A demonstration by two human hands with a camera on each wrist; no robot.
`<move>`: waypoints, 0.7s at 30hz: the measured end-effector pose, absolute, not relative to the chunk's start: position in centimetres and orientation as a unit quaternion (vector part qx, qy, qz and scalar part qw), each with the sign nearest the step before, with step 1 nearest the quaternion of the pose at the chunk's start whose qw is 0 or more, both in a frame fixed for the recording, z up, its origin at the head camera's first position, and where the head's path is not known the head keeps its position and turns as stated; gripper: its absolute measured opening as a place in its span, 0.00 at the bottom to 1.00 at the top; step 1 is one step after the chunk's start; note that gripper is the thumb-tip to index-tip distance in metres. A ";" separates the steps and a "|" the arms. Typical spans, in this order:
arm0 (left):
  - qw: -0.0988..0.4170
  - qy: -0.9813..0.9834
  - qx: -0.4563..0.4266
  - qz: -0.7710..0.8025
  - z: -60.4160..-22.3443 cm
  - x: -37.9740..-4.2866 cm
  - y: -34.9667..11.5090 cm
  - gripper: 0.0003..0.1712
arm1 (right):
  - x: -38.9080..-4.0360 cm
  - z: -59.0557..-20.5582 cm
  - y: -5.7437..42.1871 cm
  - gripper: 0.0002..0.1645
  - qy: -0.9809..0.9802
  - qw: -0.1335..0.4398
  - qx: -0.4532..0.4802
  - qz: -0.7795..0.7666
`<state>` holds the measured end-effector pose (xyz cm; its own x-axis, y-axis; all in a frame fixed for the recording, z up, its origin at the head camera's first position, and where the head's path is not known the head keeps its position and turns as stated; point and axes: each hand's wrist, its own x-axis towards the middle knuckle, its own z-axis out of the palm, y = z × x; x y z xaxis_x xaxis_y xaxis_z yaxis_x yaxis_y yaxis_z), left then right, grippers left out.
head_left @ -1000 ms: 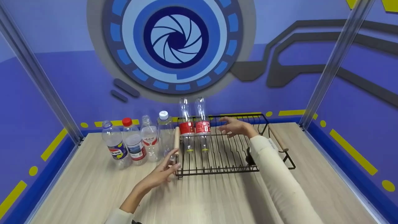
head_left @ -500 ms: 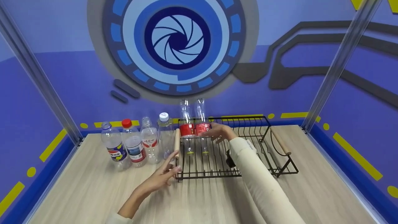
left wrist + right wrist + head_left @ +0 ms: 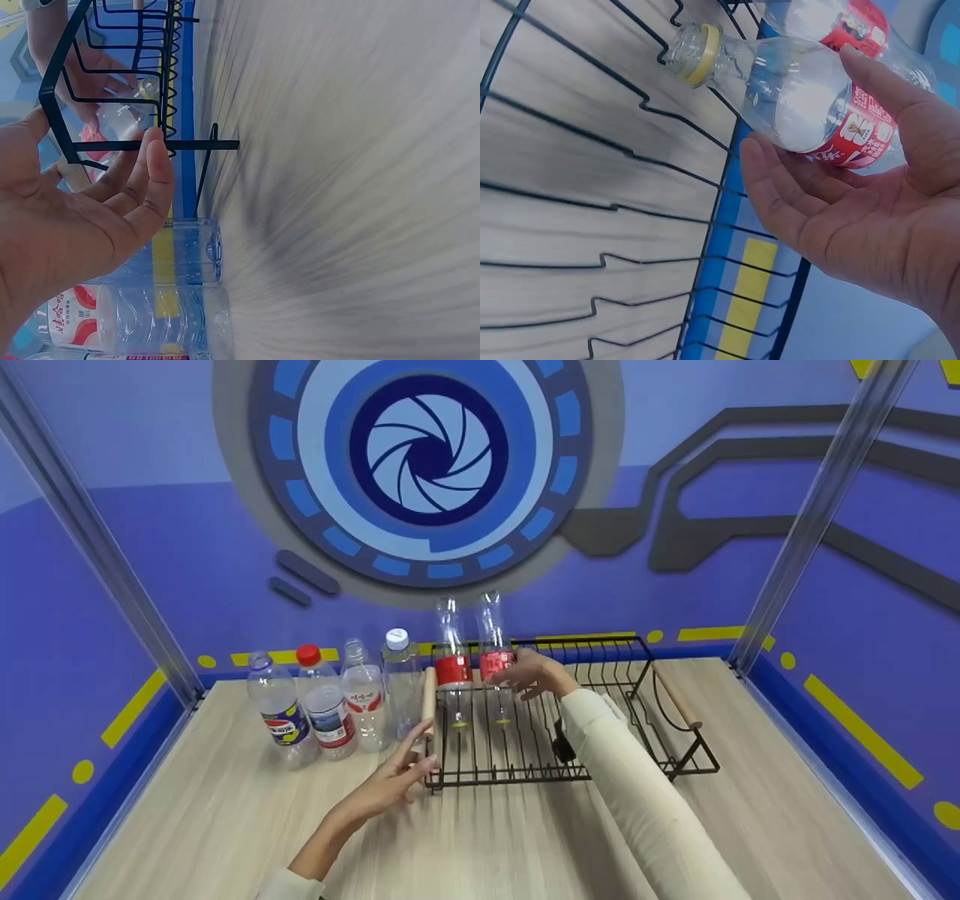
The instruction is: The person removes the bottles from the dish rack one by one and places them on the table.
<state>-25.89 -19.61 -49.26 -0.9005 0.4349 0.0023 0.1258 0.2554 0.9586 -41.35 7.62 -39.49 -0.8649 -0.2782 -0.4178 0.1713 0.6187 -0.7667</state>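
My right hand holds a clear plastic bottle with a red label and yellow cap. It stands cap-down in the black wire dish rack; the thumb is on one side, the fingers on the other. A similar upturned bottle stands just left of it in the rack. My left hand lies at the rack's left end, fingers spread and touching the frame near the wooden handle. In the left wrist view, bent fingertips meet a dark bar of the rack.
Several upright bottles stand left of the rack: one with a blue-and-yellow label, one with a red cap, an uncapped one and a white-capped one. A black object sits in the rack. A printed wall rises behind.
My right hand has moved left over the rack and taken hold of the right-hand upturned bottle. That bottle has shifted slightly right and tilted. My left hand has stayed at the rack's end.
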 end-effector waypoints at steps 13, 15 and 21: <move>0.132 0.788 0.167 0.577 -48.9 -26.1 -19.5 0.39 | -40.2 -36.1 12.4 0.55 0.869 0.259 -0.087 -0.412; 0.134 0.788 0.166 0.577 -48.9 -26.2 -19.4 0.39 | -40.0 -35.8 13.6 0.55 0.870 0.261 -0.097 -0.406; 0.129 0.791 0.161 0.576 -49.2 -25.8 -19.3 0.39 | -39.3 -35.8 16.2 0.53 0.855 0.276 -0.132 -0.420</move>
<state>-25.77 -19.30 -49.19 -0.9151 0.4028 -0.0196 0.1053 0.2857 0.9525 -39.26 16.21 -35.75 -0.8130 -0.4569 -0.3610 0.0064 0.6129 -0.7902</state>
